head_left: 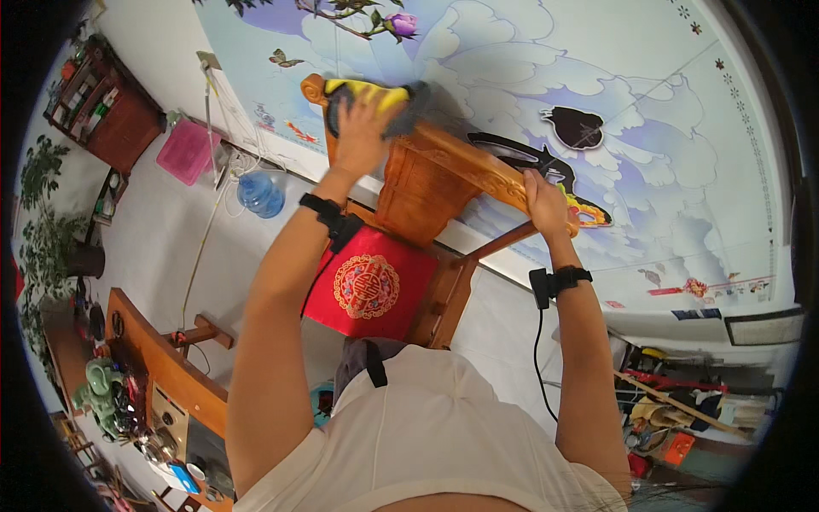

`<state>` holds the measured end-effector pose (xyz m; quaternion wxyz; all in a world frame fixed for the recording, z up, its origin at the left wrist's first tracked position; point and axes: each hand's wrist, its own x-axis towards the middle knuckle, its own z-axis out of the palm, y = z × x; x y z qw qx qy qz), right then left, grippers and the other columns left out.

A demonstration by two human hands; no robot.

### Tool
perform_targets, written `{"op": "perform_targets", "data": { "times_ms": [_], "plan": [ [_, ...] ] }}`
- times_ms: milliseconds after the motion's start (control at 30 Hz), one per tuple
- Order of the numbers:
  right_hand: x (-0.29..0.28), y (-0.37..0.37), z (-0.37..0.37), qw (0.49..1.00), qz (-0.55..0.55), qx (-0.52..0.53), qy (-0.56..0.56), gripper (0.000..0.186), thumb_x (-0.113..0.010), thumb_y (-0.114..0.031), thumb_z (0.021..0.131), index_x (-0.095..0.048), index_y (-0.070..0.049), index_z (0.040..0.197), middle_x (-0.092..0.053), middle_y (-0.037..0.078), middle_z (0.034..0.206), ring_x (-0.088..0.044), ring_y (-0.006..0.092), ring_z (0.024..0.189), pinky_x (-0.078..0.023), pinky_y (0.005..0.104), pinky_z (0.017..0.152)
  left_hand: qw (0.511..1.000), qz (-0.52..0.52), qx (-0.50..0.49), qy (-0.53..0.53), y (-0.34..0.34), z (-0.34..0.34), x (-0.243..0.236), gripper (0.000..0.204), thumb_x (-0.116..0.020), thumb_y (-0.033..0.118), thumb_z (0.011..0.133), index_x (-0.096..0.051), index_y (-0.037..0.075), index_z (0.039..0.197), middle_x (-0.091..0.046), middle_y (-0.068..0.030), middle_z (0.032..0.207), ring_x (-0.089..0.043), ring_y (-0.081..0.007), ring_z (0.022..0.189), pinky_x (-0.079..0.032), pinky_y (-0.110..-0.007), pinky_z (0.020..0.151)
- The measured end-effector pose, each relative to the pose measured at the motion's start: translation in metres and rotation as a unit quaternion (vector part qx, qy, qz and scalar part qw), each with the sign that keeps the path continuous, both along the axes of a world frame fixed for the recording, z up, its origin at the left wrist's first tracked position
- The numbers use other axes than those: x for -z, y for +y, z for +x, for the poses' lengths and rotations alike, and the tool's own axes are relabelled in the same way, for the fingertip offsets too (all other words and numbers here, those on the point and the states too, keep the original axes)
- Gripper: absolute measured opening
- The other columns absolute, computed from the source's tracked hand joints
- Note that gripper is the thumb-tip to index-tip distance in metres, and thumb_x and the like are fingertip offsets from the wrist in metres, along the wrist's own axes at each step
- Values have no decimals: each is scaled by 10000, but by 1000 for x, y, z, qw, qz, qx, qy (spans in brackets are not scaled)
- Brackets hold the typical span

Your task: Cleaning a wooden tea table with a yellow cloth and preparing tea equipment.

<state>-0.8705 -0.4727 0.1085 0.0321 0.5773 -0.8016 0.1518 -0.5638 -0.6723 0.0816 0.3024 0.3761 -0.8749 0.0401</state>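
Observation:
A brown wooden chair (426, 192) with a carved top rail stands in front of me, its back close to the painted wall. My left hand (365, 128), slightly blurred, presses a yellow and dark grey cloth (394, 101) over the rail's left part, fingers bent around it. At the rail's other end, my right hand (547, 203) is closed around the wood, thumb on top. A red cushion (409, 264) with a round embroidered pattern covers the seat. Both wrists wear black straps with small devices and cables.
The wall mural (648, 196) carries flowers and butterfly cut-outs. On the left floor are a blue water jug (260, 194), a pink bin (188, 152) and loose cables. A wooden table (162, 358) with a green figurine (102, 388) stands at lower left; cluttered shelves (682, 410) at lower right.

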Motion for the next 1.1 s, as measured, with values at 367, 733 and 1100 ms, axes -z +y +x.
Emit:
{"op": "perform_targets", "data": {
  "times_ms": [367, 733, 1100],
  "plan": [
    [4, -4, 2, 998, -51, -36, 22, 356, -381, -378, 976, -638, -143, 1052, -689, 138, 835, -658, 352, 701, -513, 465, 623, 988, 47, -132, 70, -75, 55, 31, 490, -599, 206, 866, -510, 173, 1347, -335, -30, 1505, -160, -311, 1445, -105, -662, 1084],
    [15, -6, -6, 996, -57, -57, 26, 362, -358, -377, 985, -628, -139, 1011, -682, 136, 815, -648, 366, 671, -510, 476, 588, 978, 57, 184, 77, 110, -83, 21, 770, -752, 181, 678, -469, 257, 1391, -236, -117, 1547, -161, -379, 1436, -152, -617, 1106],
    [7, -7, -1, 999, -5, -29, 18, 372, -364, -385, 979, -618, -155, 1122, -680, 172, 832, -657, 364, 723, -516, 474, 641, 990, -120, 71, -8, 47, -34, 8, 633, -585, 94, 750, -496, 208, 1366, -526, -138, 1161, -484, -312, 1138, -278, -535, 1049]
  ]
}}
